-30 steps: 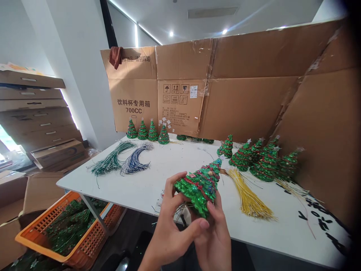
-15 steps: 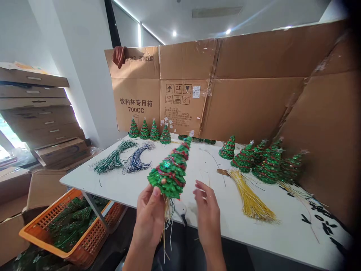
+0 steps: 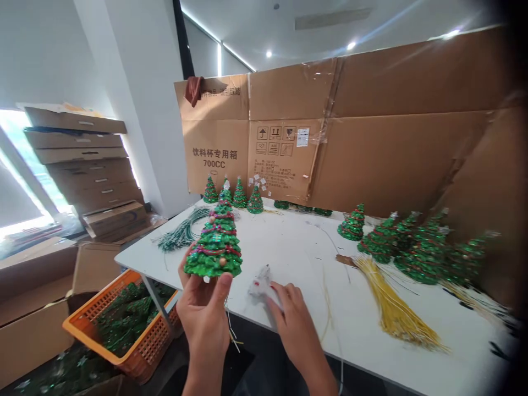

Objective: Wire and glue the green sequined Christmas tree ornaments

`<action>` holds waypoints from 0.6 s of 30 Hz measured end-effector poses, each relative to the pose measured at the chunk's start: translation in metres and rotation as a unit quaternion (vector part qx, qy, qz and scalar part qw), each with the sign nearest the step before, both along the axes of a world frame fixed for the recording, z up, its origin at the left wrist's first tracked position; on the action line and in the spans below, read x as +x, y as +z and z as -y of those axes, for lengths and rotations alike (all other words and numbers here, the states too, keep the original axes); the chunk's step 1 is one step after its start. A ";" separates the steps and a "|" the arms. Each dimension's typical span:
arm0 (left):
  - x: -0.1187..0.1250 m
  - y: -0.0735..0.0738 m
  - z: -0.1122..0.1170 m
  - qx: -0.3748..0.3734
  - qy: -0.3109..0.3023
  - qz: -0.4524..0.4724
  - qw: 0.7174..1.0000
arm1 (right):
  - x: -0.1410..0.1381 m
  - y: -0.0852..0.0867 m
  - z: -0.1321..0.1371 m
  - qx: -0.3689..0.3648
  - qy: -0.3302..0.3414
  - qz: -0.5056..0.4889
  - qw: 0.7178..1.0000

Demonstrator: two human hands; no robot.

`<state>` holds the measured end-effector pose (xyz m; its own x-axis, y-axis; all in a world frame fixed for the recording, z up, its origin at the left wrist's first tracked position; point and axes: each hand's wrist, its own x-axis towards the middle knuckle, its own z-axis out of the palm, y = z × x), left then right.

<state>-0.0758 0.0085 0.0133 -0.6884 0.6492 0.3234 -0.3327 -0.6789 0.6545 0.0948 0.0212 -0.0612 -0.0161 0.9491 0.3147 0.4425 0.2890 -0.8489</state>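
While left [image 3: 204, 314] holds tree [image 3: 216, 239], right [image 3: 294, 319] seemingly clasps tool [image 3: 259, 284].

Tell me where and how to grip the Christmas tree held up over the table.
Grip the Christmas tree by its wide base, coming from below and the near side, as the left hand does with its thumb at the near rim. It points roughly upright and narrows to a pale tip, so the base likely gives the firmest hold and spares the trim above.

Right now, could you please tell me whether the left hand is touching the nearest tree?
Touching. The head view shows the left hand gripping the tree from below, with the thumb against its lower rim.
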 end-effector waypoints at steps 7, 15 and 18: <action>-0.002 -0.006 -0.005 0.042 0.163 -0.205 0.964 | 0.004 0.005 -0.007 -0.004 -0.065 -0.244 0.968; 0.002 -0.024 -0.020 0.024 0.154 -0.321 0.934 | 0.010 0.031 0.017 -0.035 0.076 -0.420 0.904; 0.003 -0.030 -0.026 0.025 0.176 -0.357 0.917 | 0.012 0.031 0.022 -0.044 0.093 -0.412 0.905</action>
